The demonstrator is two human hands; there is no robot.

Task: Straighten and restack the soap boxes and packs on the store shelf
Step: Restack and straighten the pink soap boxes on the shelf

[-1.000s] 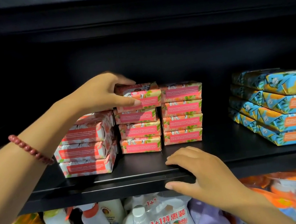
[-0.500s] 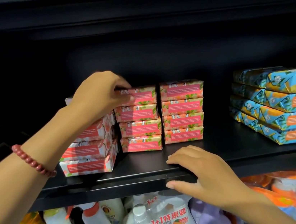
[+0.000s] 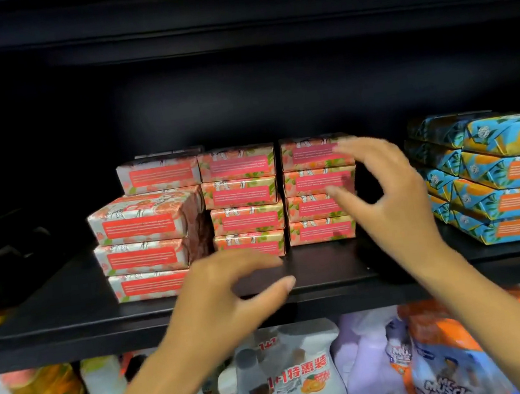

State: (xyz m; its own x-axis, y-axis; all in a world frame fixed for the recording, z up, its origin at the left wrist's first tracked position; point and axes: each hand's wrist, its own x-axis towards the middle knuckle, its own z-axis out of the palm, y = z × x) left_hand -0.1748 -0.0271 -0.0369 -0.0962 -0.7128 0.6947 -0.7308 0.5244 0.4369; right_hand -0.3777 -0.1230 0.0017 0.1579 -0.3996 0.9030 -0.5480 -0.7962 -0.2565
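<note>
Left hand (image 3: 226, 300) before the pink soap boxes (image 3: 242, 199), right hand (image 3: 395, 202) at their right; both empty, fingers loosely spread.

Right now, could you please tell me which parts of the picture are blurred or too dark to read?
In the head view, the left hand and right hand are smeared; the pink soap boxes are fairly sharp, though their print is illegible; the shelf back is near black, without detail; the bottles below are soft.
</note>
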